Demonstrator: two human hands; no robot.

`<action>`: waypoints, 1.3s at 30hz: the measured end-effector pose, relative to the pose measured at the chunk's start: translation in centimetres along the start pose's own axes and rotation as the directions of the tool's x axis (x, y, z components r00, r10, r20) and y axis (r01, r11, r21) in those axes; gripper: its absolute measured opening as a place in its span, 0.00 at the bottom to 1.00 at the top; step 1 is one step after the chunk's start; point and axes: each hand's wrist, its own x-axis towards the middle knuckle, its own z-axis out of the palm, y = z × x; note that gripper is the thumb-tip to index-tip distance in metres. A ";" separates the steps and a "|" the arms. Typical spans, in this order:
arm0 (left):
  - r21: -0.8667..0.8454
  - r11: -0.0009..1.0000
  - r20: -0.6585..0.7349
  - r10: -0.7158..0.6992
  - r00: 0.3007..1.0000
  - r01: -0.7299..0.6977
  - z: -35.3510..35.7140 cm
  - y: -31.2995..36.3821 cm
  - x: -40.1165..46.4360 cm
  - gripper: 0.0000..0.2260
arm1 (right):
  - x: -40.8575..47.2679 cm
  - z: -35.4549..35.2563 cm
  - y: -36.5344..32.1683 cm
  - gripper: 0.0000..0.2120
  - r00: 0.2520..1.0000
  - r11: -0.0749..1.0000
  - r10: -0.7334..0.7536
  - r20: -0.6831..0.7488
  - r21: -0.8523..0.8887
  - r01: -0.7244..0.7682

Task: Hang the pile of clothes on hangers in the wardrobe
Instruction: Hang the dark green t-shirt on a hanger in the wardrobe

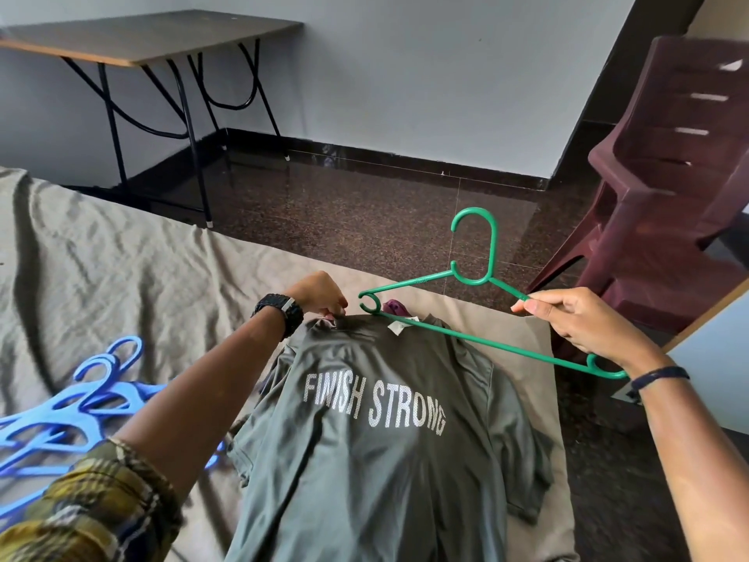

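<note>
On the bed nearest the viewer, a grey-green T-shirt (377, 432) printed "FINISH STRONG" is lying flat on a crumpled beige sheet (121, 269), its collar pointing away. A heap of blue hangers (69, 407) is lying just left of it. The left hand (320, 294) is pinching the collar, fingers curled on the fabric. The right hand (575, 318) is gripping one arm of a green hanger (478, 314), which is hovering tilted above the neckline. A purple garment (395, 307) is peeking out beyond the collar. To thread it well, the left hand should probably be lifting the neck open while the hanger's free end is sliding inside. Farther off, a maroon plastic chair (668, 164) and a folding table (150, 38) are standing on dark floor.
</note>
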 end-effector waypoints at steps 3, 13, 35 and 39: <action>-0.190 0.980 -0.132 0.028 0.991 -0.053 -0.2 -0.1 -0.5 0.08 | -0.1 -0.3 -0.3 0.09 1.000 1.000 -0.005 -0.010 0.007 0.005; -0.283 0.953 -0.087 0.087 0.992 -0.109 -0.5 -1.2 -1.3 0.14 | -0.5 -1.4 0.9 0.11 1.000 0.998 0.009 0.018 0.058 -0.010; -0.079 0.991 0.159 0.120 0.980 -0.108 -2.3 3.3 -3.6 0.11 | 1.3 -0.9 -1.3 0.10 0.994 0.999 -0.018 0.107 0.038 0.014; -0.095 0.986 0.214 0.153 0.965 -0.136 -4.1 3.2 -4.1 0.15 | 1.4 -2.5 -1.1 0.24 0.972 0.983 -0.018 0.235 0.181 -0.026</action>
